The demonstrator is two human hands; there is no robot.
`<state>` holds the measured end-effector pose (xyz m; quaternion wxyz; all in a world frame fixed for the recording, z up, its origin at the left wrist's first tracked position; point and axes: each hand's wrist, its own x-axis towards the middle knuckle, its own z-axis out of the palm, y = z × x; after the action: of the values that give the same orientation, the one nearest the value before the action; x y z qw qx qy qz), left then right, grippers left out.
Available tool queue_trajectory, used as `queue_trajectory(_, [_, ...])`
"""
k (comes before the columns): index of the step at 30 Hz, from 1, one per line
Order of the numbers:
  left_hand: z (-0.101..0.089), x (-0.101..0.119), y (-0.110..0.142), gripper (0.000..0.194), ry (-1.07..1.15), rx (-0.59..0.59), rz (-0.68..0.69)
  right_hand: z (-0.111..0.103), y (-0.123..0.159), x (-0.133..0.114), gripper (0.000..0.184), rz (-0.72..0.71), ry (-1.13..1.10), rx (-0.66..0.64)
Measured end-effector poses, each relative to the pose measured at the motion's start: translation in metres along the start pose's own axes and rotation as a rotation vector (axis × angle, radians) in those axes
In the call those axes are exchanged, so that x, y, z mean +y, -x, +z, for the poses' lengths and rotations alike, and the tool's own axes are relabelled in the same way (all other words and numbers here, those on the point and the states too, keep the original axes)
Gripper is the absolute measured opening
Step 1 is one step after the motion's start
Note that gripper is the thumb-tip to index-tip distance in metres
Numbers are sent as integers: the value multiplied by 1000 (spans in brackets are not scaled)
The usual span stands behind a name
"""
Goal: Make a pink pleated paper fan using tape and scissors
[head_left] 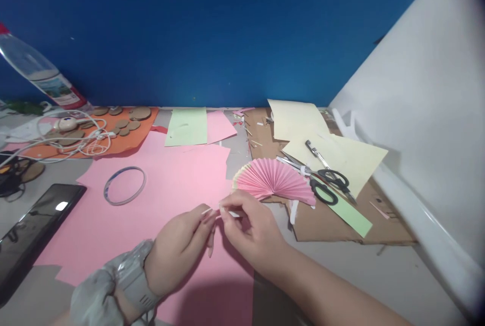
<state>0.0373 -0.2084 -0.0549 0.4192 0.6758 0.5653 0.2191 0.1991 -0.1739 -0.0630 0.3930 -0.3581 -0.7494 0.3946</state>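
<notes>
My left hand, with a grey band at its wrist, is closed in a pinch over the pink paper sheet. A thin white strip pokes out between its fingertips. Close against it, my right hand pinches at the same spot, and a bit of white shows beneath its fingers. Whether both ends belong to one strip, I cannot tell; the fingers cover most of it. Just beyond the right hand lies a pleated pink paper fan with a pale yellow edge.
Black-handled scissors, a pen, cream paper and a green strip lie on cardboard at right. A tape roll, phone, white cable and tilted bottle are at left. A blue wall stands behind.
</notes>
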Motion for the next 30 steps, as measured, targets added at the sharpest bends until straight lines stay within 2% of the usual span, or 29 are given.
queue_trajectory(5, [-4, -6, -2, 39, -47, -83, 46, -13, -4, -1, 12, -39, 118, -101])
queue_trajectory(9, [-7, -7, -6, 38, -84, -103, -2, -19, -6, -2, 13, -50, 153, -59])
queue_trajectory(13, [-7, -7, -8, 43, -242, -81, -13, -16, -7, -1, 13, 14, 186, -25])
queue_trajectory(17, [-8, -11, -7, 48, -291, -53, 119, -12, -5, -1, 13, 88, 161, -68])
queue_trajectory(23, [-10, -12, -6, 55, -312, -68, 152, -15, -4, -4, 17, 18, 120, -121])
queue_trajectory(30, [-7, -16, -6, 48, -259, -33, 164, -18, -3, -4, 18, 5, 155, -189])
